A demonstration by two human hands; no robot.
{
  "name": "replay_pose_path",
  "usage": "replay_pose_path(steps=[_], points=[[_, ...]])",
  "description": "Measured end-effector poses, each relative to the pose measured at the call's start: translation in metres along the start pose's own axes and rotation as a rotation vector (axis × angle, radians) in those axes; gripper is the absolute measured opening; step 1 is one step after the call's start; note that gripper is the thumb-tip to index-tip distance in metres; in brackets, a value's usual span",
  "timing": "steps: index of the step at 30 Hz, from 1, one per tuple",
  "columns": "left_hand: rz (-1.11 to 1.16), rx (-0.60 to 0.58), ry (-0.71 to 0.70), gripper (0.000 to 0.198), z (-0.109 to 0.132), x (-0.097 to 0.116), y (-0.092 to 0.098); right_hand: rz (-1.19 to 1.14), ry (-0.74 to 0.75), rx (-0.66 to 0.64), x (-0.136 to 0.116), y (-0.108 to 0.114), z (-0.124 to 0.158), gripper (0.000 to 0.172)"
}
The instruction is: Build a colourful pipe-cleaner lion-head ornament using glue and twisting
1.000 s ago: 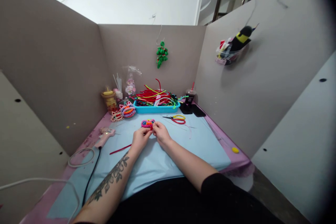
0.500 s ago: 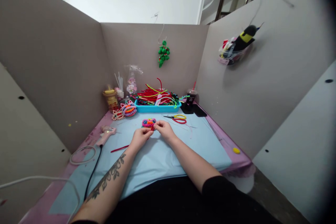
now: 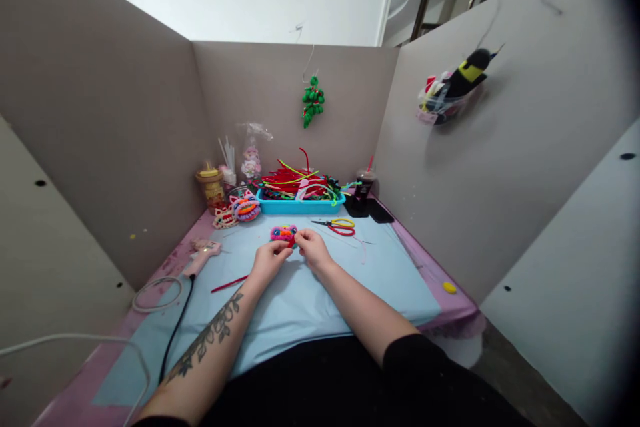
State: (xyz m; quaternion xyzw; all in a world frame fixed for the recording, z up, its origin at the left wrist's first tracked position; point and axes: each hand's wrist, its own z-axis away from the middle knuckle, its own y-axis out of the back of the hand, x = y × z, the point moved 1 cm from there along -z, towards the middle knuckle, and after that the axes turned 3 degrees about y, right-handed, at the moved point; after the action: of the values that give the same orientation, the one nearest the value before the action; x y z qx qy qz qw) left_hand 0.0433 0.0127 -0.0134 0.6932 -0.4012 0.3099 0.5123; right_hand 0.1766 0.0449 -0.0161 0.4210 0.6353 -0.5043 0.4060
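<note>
A small pink pipe-cleaner figure (image 3: 283,233) with blue, red and yellow spots lies on the light blue mat (image 3: 310,293). My left hand (image 3: 267,259) pinches its near edge with closed fingers. My right hand (image 3: 311,248) is closed too, pinching the figure's right side. The two hands almost touch. A red pipe cleaner (image 3: 229,283) lies on the mat to the left of my left wrist.
A blue tray (image 3: 299,203) heaped with pipe cleaners stands at the back, red-and-yellow scissors (image 3: 339,225) before it. A pink glue gun (image 3: 200,256) with a black cord lies left. Finished figures (image 3: 244,207), a jar (image 3: 211,188), a drink cup (image 3: 363,183) and a phone (image 3: 377,211) line the back. Cardboard walls enclose the table.
Both hands stay on the pink figure with only slight finger shifts. The view has drifted a little.
</note>
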Motion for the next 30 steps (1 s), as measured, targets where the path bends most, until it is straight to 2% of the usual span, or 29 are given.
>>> replay_pose_path(steps=[9, 14, 19, 22, 24, 27, 30], points=[[-0.112, 0.157, -0.264, 0.022, 0.008, 0.006, -0.003, -0.074, 0.019, 0.037, -0.001, -0.006, 0.004, 0.028], [-0.256, 0.208, -0.432, 0.019, 0.008, 0.002, -0.002, -0.081, 0.040, 0.060, 0.000, -0.007, 0.004, 0.027], [-0.296, 0.199, -0.453, 0.020, 0.008, 0.004, -0.003, -0.100, 0.068, 0.108, 0.002, -0.009, 0.004, 0.029], [-0.239, 0.198, -0.394, 0.020, 0.010, 0.012, 0.000, -0.120, 0.067, 0.064, 0.002, -0.010, 0.004, 0.031], [-0.153, 0.179, -0.274, 0.022, 0.010, 0.016, 0.004, -0.132, 0.049, -0.004, 0.000, -0.009, 0.004, 0.032], [0.063, 0.058, -0.045, 0.025, 0.010, 0.019, 0.010, -0.152, 0.041, -0.096, -0.005, -0.006, 0.004, 0.032], [0.270, -0.062, 0.088, 0.027, 0.009, 0.019, 0.011, -0.149, 0.040, -0.167, -0.008, -0.002, 0.003, 0.035]])
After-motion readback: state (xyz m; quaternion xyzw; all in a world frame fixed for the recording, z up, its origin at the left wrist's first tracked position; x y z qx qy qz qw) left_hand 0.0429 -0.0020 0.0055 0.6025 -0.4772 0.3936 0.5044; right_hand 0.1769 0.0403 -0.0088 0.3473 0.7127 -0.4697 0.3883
